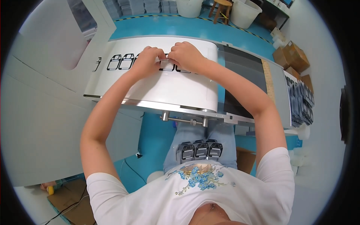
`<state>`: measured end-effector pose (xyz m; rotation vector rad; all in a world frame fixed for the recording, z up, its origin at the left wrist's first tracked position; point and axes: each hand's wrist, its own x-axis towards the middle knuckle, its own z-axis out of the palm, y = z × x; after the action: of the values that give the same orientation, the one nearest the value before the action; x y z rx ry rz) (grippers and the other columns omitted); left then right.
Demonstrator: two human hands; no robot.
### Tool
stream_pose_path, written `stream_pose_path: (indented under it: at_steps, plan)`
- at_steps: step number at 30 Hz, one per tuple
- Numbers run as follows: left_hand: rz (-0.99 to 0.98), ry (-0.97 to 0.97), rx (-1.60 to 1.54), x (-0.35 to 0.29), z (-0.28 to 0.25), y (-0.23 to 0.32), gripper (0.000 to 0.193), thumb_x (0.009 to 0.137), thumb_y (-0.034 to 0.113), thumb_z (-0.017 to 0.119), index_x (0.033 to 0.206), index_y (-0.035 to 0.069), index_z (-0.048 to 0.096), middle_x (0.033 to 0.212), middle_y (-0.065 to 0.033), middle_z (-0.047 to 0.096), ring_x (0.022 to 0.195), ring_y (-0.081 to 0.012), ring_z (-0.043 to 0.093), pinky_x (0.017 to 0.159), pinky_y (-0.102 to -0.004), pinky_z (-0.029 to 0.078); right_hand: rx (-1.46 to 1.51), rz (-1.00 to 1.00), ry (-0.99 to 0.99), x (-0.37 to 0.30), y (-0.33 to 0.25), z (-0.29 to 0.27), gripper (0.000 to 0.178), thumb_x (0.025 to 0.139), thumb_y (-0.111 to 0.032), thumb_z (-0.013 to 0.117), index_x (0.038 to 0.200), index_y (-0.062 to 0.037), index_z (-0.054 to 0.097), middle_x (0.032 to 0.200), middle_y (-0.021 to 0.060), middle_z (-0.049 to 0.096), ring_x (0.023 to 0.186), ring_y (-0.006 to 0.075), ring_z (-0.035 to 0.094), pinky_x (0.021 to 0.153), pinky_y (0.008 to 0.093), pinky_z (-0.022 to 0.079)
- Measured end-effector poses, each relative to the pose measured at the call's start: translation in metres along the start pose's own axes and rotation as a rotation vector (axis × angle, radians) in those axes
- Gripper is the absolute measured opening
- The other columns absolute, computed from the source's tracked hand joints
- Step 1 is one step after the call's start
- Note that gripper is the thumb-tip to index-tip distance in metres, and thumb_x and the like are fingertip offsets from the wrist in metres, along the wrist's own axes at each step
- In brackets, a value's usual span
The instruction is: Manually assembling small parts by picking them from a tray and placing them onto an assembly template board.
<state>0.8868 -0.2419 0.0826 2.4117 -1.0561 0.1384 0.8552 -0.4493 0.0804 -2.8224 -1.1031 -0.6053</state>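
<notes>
Both hands are over a white conveyor belt (pixel 165 93), close together. My left hand (pixel 148 62) has its fingers curled, thumb and forefinger pinching at the upper left edge of a black-edged frame piece (pixel 166 68). From the other side my right hand (pixel 186 56) pinches at the same piece's upper right edge. The fingers cover its top part. Another black frame piece (pixel 183 69) lies partly under my right hand. To the left of my hands, several similar frame pieces (pixel 126 62) lie in a row on the belt.
Stacks of clear-wrapped frame pieces (pixel 301 101) sit on the machine's right end, past a dark panel (pixel 240 75) and a wooden strip (pixel 268 80). More pieces (pixel 201 150) rest on my lap. A white machine housing (pixel 48 112) stands left; white bins (pixel 244 14) and a stool (pixel 220 9) are behind.
</notes>
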Motion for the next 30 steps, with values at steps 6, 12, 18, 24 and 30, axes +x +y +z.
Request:
stream_pose_path:
  at_steps: [6, 12, 18, 24, 30]
  plan:
    - [0.117, -0.079, 0.316, 0.010, -0.013, -0.024, 0.063, 0.071, -0.020, 0.053, 0.111, 0.023, 0.076, 0.118, -0.0025, 0.059, 0.113, -0.0264, 0.051, 0.096, -0.0388, 0.046, -0.033, -0.052, 0.053, 0.000, -0.003, 0.011, 0.013, 0.074, -0.004, 0.068, 0.085, -0.0098, 0.070, 0.083, 0.0035, 0.064, 0.088, 0.0229, 0.060, 0.080, 0.0361, 0.048]
    - [0.100, -0.120, 0.354, 0.012, -0.019, -0.034, 0.057, 0.078, -0.017, 0.053, 0.110, 0.024, 0.077, 0.118, -0.0016, 0.060, 0.113, -0.0238, 0.052, 0.098, -0.0380, 0.044, 0.281, -0.233, 0.118, -0.019, 0.015, -0.001, 0.031, 0.070, 0.005, 0.069, 0.096, -0.0116, 0.073, 0.088, 0.0029, 0.066, 0.094, 0.0230, 0.062, 0.082, 0.0345, 0.051]
    - [0.182, -0.122, 0.463, 0.019, -0.027, -0.016, 0.053, 0.074, -0.016, 0.054, 0.104, 0.020, 0.078, 0.124, -0.0017, 0.058, 0.119, -0.0239, 0.049, 0.102, -0.0385, 0.041, 0.397, -0.178, 0.164, -0.016, 0.008, 0.008, 0.035, 0.069, 0.008, 0.069, 0.099, -0.0101, 0.073, 0.089, 0.0047, 0.067, 0.094, 0.0248, 0.063, 0.081, 0.0369, 0.054]
    - [0.271, -0.127, 0.347, 0.027, -0.012, -0.014, 0.058, 0.069, -0.019, 0.053, 0.104, 0.019, 0.078, 0.129, -0.0017, 0.056, 0.123, -0.0247, 0.047, 0.106, -0.0386, 0.038, 0.558, -0.126, 0.090, -0.021, 0.008, 0.007, 0.033, 0.073, 0.011, 0.065, 0.098, -0.0081, 0.074, 0.090, 0.0060, 0.067, 0.093, 0.0247, 0.063, 0.081, 0.0359, 0.053]
    - [0.245, -0.142, 0.337, 0.028, -0.011, -0.025, 0.063, 0.068, -0.022, 0.052, 0.106, 0.021, 0.078, 0.126, -0.0025, 0.057, 0.123, -0.0246, 0.047, 0.107, -0.0388, 0.037, 0.824, 0.024, -0.098, -0.026, 0.009, -0.006, 0.029, 0.079, 0.013, 0.059, 0.098, -0.0055, 0.073, 0.090, 0.0075, 0.067, 0.090, 0.0237, 0.063, 0.080, 0.0328, 0.052]
